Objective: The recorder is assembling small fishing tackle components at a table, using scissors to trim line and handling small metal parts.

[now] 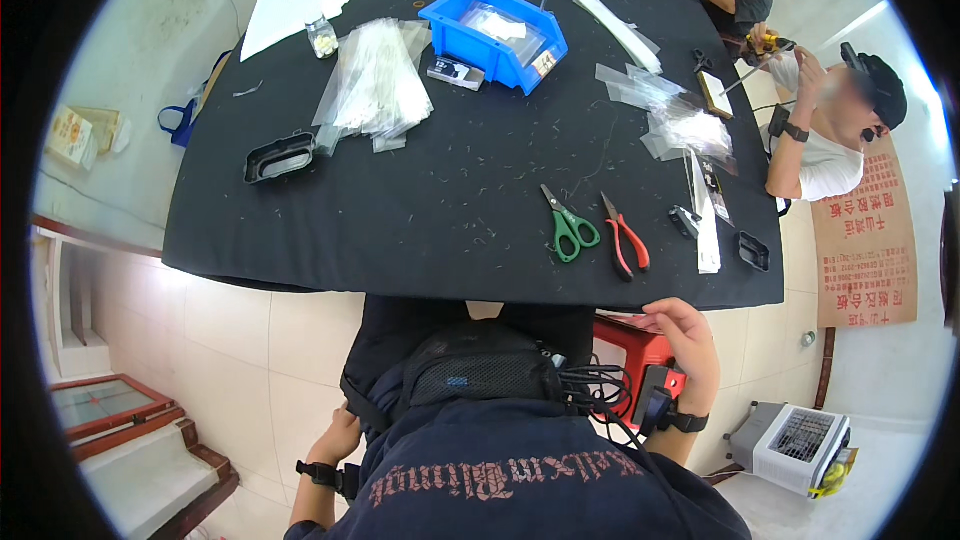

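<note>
My right hand (688, 338) is just off the table's near edge, above a red stool (634, 352). Its fingers are loosely stretched toward the left, and I see nothing held in them. My left hand (340, 434) hangs low beside my hip, its fingers mostly hidden at the dark strap of a black waist bag (480, 368). On the black tablecloth (420, 230), red-handled pliers (626, 237) lie closest to my right hand. To their left are green-handled scissors (570, 227). A strip of white paper (706, 230) lies to the right of the pliers.
A blue bin (490, 58) holds clear bags. Plastic sleeves (378, 85) are piled on the left, with a black tray (280, 158) nearby. More sleeves (690, 130) lie on the right. Two people sit along the right side; the nearer person (830, 140) holds a yellow-handled tool (768, 43).
</note>
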Demonstrator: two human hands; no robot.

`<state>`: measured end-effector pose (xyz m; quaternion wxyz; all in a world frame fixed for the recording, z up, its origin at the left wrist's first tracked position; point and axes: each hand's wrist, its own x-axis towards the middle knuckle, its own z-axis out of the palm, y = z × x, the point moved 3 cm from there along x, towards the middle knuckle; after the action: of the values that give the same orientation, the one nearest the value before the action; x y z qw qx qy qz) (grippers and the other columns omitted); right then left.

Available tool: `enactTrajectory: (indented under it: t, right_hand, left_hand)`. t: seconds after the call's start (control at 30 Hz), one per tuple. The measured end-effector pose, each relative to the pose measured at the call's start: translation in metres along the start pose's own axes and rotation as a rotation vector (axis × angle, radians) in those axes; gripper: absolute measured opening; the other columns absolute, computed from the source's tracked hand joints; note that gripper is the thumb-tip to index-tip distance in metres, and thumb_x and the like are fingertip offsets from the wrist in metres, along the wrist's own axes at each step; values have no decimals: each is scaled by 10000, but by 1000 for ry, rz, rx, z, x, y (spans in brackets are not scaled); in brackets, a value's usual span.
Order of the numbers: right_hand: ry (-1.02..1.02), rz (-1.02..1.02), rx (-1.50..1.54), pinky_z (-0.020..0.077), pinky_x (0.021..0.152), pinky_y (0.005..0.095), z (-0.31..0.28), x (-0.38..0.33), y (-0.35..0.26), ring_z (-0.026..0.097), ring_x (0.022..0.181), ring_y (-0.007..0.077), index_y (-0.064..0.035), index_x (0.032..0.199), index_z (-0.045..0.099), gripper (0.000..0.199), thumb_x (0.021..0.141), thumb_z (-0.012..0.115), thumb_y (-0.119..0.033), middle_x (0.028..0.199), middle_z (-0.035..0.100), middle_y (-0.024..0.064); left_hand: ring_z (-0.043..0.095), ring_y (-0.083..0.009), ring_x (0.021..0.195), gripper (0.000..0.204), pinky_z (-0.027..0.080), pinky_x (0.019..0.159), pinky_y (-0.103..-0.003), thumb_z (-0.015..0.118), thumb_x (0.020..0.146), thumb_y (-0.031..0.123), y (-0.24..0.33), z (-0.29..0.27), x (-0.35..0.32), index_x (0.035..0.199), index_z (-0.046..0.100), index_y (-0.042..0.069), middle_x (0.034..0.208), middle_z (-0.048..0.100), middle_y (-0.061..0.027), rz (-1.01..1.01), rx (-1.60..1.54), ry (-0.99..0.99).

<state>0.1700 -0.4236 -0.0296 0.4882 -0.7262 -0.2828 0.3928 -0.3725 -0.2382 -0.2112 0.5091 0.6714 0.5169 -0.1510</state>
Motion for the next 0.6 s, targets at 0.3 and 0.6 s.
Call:
enactTrajectory:
  t: [0.3, 0.6]
  right_hand:
    - [-224, -313, -399, 519, 857, 303, -7, 32, -121, 685, 950, 174, 20, 1099, 687, 232, 904, 562, 36, 969, 717, 104]
    - [-126, -541, -451, 510, 870, 286, 8, 205, -146, 667, 978, 142, -3, 1068, 698, 198, 913, 575, -11, 1032, 717, 63]
  left_hand:
    - [694, -354, 928, 341, 543, 831, -392, 650, 872, 375, 187, -145, -42, 949, 789, 72, 947, 742, -162, 236, 413, -124]
    - [668, -271, 857, 267, 522, 744, -357, 693, 918, 255, 446, -104, 53, 1064, 725, 34, 946, 687, -125, 1230, 194, 148]
